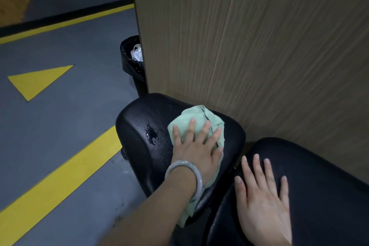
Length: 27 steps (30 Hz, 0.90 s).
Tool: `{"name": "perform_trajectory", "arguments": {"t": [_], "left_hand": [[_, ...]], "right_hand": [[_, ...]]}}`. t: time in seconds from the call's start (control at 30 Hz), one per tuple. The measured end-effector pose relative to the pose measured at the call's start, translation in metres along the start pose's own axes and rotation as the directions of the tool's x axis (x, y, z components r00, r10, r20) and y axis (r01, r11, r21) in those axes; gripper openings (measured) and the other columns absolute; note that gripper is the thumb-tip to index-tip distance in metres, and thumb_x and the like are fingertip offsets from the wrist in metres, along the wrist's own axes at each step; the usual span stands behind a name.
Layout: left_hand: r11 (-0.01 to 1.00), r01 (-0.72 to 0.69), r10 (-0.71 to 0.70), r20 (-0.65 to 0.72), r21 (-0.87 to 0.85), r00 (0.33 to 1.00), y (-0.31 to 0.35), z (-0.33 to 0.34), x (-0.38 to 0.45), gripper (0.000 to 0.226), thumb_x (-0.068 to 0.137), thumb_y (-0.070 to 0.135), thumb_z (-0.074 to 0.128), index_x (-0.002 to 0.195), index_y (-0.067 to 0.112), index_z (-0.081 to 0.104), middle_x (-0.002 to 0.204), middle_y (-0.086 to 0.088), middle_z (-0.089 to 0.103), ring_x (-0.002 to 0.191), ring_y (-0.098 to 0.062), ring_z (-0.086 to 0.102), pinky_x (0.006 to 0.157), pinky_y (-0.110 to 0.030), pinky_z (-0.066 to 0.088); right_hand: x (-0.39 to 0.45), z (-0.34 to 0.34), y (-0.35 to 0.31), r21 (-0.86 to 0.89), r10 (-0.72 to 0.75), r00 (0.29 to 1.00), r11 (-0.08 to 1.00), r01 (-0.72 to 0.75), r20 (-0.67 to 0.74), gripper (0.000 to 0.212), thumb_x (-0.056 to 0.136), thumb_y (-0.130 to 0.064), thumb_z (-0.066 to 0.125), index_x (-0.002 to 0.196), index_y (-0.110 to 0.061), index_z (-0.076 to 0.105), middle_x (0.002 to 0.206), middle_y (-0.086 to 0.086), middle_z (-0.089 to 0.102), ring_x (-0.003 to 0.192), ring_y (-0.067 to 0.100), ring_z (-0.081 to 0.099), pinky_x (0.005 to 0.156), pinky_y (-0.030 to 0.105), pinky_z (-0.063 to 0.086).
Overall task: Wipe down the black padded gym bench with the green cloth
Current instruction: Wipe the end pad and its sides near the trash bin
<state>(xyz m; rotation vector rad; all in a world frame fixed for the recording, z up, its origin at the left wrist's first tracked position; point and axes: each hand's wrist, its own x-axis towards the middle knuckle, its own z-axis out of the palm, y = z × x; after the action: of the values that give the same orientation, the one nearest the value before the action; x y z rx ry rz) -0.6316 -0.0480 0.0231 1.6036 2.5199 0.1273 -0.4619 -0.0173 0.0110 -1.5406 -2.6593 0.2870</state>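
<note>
The left hand (196, 146) lies flat, fingers spread, on the crumpled pale green cloth (196, 120), pressing it against the smaller black padded seat section (139, 126) of the gym bench, apparently to drag it leftward over the wet patch (152, 134) glistening just beside it. The right hand (263, 199) is also flat with no grip on anything, planted on the longer black padded surface (319, 175) to the right, likely bracing the lean beside the wood-grain panel (249, 36).

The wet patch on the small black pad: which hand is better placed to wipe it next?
Left. The left hand already presses the green cloth just beside the wet patch; the right hand lies bare on the long pad.
</note>
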Motion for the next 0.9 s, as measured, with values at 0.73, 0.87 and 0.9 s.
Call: {"name": "perform_trajectory", "arguments": {"t": [0.73,0.87,0.9], "left_hand": [[0.954,-0.086,0.066,-0.081,-0.287,0.995,0.005,-0.001,-0.039,0.075,0.081,0.059,-0.017,0.152,0.035,-0.007,0.161,0.010,-0.014,0.140,-0.007,-0.032,0.115,-0.041,-0.021],[0.974,-0.075,0.009,-0.295,-0.213,0.955,-0.038,0.018,-0.062,0.059,0.103,0.042,0.013,0.149,0.011,0.034,0.157,-0.004,0.027,0.148,-0.017,0.011,0.115,-0.040,0.011],[0.980,-0.045,-0.022,-0.333,-0.195,0.943,-0.045,0.025,-0.066,0.056,0.102,0.037,0.023,0.146,0.008,0.039,0.155,-0.006,0.032,0.146,-0.020,0.017,0.114,-0.042,0.014]], "right_hand": [[-0.003,-0.013,0.001,0.037,-0.036,0.999,0.999,0.035,0.030,0.074,0.076,-0.062,-0.020,0.146,-0.040,-0.012,0.151,-0.020,-0.024,0.138,0.000,-0.032,0.114,0.034,-0.022],[0.001,-0.018,-0.008,0.216,-0.190,0.979,0.955,0.203,-0.080,0.061,0.094,-0.055,0.011,0.151,-0.035,0.010,0.160,-0.011,0.000,0.146,0.002,-0.012,0.119,0.033,-0.008],[0.008,-0.020,-0.020,0.215,-0.265,0.955,0.933,0.290,-0.135,0.058,0.097,-0.048,0.019,0.152,-0.030,0.015,0.161,-0.007,0.006,0.148,0.005,-0.006,0.119,0.032,-0.004]]}}
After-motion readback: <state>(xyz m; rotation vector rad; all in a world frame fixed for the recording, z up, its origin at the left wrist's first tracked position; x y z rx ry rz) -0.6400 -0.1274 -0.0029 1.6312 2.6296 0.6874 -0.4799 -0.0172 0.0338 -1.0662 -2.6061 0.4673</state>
